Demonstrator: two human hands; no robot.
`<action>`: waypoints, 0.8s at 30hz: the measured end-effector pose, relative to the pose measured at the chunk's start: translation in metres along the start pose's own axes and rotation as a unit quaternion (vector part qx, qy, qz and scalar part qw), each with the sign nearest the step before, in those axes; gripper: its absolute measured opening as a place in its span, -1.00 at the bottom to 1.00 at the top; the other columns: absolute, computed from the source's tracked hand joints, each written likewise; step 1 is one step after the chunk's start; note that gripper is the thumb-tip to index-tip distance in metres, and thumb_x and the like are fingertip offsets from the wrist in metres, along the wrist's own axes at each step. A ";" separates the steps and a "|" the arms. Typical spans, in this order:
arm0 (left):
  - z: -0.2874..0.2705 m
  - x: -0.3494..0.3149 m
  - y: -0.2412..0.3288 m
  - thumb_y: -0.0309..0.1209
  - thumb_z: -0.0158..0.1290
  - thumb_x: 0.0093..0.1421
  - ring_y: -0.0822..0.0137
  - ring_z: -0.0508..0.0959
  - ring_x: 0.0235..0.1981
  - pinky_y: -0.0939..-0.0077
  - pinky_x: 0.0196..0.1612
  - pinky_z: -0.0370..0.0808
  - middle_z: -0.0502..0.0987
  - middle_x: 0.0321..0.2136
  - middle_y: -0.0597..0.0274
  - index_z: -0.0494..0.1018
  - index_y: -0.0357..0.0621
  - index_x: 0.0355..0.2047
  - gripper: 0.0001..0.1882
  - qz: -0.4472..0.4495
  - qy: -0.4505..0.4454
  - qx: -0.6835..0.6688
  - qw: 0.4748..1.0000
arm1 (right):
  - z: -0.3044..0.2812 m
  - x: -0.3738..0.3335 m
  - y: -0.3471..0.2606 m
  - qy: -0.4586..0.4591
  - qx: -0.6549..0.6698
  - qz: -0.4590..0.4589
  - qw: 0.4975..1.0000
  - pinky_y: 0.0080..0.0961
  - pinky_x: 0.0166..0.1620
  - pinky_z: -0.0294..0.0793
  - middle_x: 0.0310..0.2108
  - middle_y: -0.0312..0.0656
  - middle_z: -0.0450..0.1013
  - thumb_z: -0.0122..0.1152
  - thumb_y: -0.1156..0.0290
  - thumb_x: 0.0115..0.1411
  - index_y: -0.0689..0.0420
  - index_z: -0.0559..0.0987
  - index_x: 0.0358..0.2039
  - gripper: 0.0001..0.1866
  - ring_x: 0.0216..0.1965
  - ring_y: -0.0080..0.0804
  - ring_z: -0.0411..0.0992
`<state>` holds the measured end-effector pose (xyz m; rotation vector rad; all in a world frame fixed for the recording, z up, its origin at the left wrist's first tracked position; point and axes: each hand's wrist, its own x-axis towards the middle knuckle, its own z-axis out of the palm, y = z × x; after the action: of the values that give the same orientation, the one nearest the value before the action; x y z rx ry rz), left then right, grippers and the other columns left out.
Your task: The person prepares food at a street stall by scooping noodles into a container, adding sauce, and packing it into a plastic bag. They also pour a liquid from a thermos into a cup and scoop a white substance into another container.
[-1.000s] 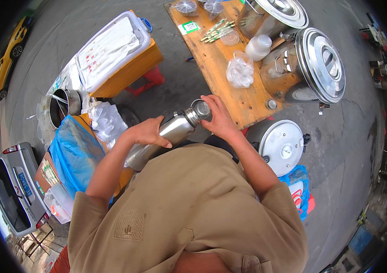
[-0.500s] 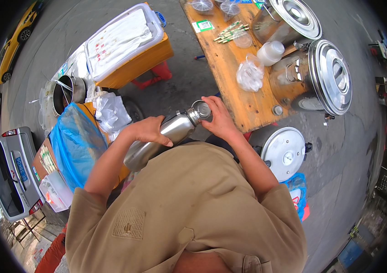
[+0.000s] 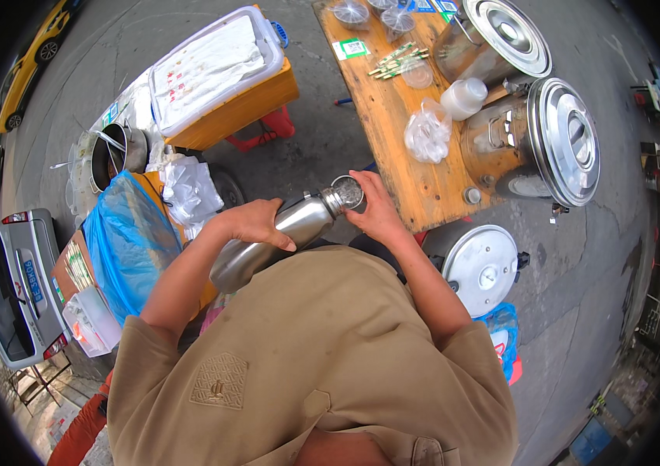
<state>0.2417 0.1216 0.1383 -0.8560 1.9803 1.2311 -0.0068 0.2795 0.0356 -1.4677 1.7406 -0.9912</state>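
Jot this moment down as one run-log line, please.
left grip: around steel bottle | right grip: on its round cap | ahead right: wooden table bearing lidded pots

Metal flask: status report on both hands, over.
Left hand round the metal flask's body; right hand grasping its top end. Flask slanted, top rightward. Nothing visibly blocking; wooden table beyond right hand.

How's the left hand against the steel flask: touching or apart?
Touching: head view shows the left hand lying across the steel flask, no visible gap.
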 end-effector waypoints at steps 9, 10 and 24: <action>-0.002 -0.001 0.004 0.17 0.37 -0.13 -0.12 0.60 -0.01 0.19 0.04 0.52 0.58 -0.07 -0.28 0.38 -0.48 0.07 0.01 0.000 0.000 0.012 1.000 | -0.002 0.000 0.000 -0.008 0.025 0.017 1.000 -0.28 0.28 0.37 0.21 -0.04 0.28 0.47 0.49 -0.01 0.08 0.36 0.30 -0.18 0.25 -0.06 0.33; -0.003 -0.002 0.004 0.17 0.37 -0.13 -0.12 0.60 -0.01 0.19 0.04 0.52 0.58 -0.07 -0.28 0.38 -0.48 0.07 0.01 -0.002 -0.001 0.012 1.000 | -0.001 0.000 0.000 -0.009 0.029 0.018 0.999 -0.28 0.29 0.37 0.21 -0.04 0.28 0.47 0.49 0.00 0.08 0.36 0.30 -0.18 0.26 -0.05 0.33; -0.004 -0.013 0.000 0.17 0.40 -0.17 -0.16 0.62 -0.09 0.16 -0.01 0.53 0.58 -0.14 -0.33 0.35 -0.53 0.05 0.05 0.058 0.082 -0.015 0.995 | -0.030 0.011 -0.026 -0.012 0.004 -0.012 1.000 -0.25 0.25 0.40 0.22 -0.04 0.27 0.45 0.40 -0.02 0.11 0.33 0.31 -0.15 0.23 -0.02 0.34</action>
<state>0.2481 0.1204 0.1501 -0.8926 2.1741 1.2942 -0.0212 0.2707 0.0735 -1.4926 1.7043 -0.9882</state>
